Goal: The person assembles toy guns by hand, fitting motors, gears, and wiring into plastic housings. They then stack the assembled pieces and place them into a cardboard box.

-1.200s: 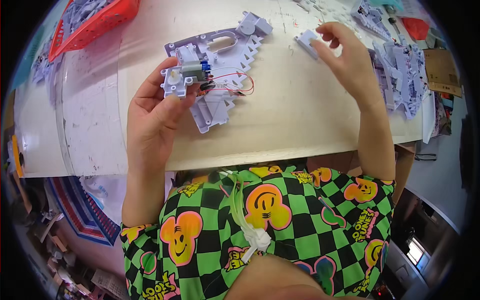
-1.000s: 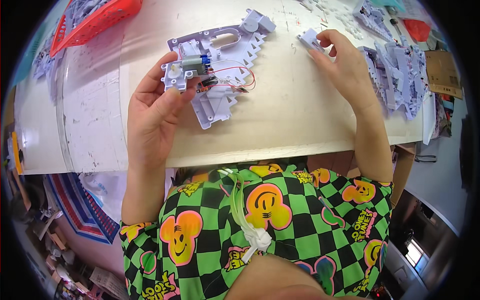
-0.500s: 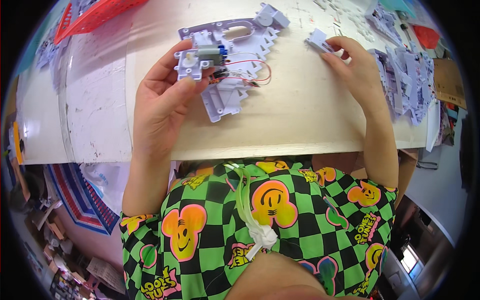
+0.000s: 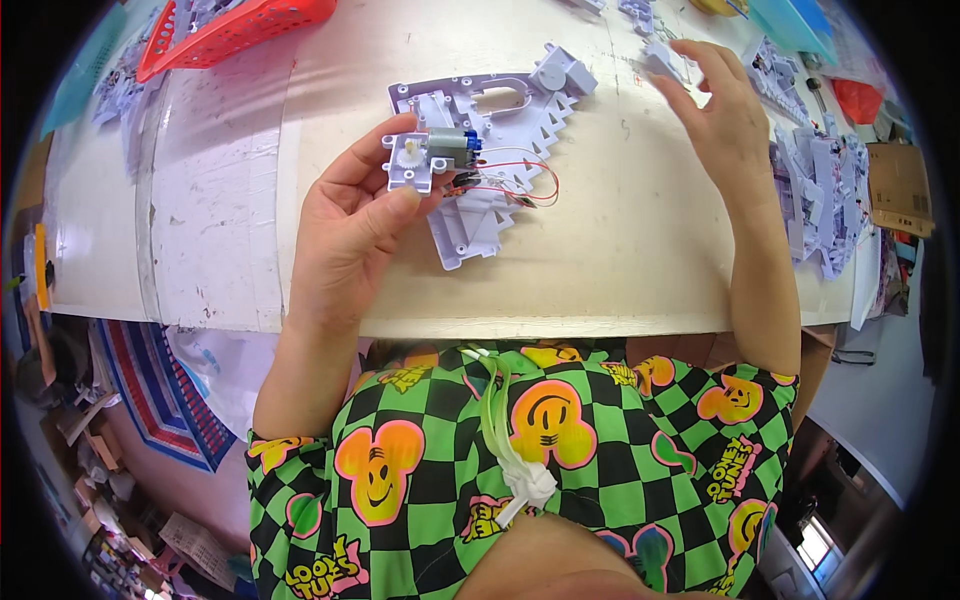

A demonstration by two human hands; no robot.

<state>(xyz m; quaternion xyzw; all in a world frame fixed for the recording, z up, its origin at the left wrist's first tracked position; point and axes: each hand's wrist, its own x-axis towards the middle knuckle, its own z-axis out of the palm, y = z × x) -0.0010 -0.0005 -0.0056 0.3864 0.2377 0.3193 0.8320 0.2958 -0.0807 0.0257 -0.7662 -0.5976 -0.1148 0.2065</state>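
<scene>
My left hand (image 4: 350, 225) is closed on a small motor gearbox (image 4: 410, 160), a pale plastic housing with a white gear and a grey, blue-ended motor (image 4: 452, 146). Red and white wires (image 4: 545, 185) run from the motor to a pale lavender toothed plastic shell (image 4: 535, 105), which lies on the table just behind the gearbox. Farther off to the right, my right hand (image 4: 715, 110) has thumb and fingers spread apart beside a small pale plastic piece (image 4: 662, 62) on the table. Nothing shows in the right palm.
A red perforated basket (image 4: 230, 35) stands at the far left with pale parts. Piles of similar plastic parts (image 4: 822, 195) lie at the right, near a cardboard box (image 4: 897, 185). The table's front edge (image 4: 560, 328) runs close to my body.
My right hand has let go of the small plastic piece, its fingers now apart, farther back. The view has shifted, so the table things appear lower; the left hand still holds the gearbox.
</scene>
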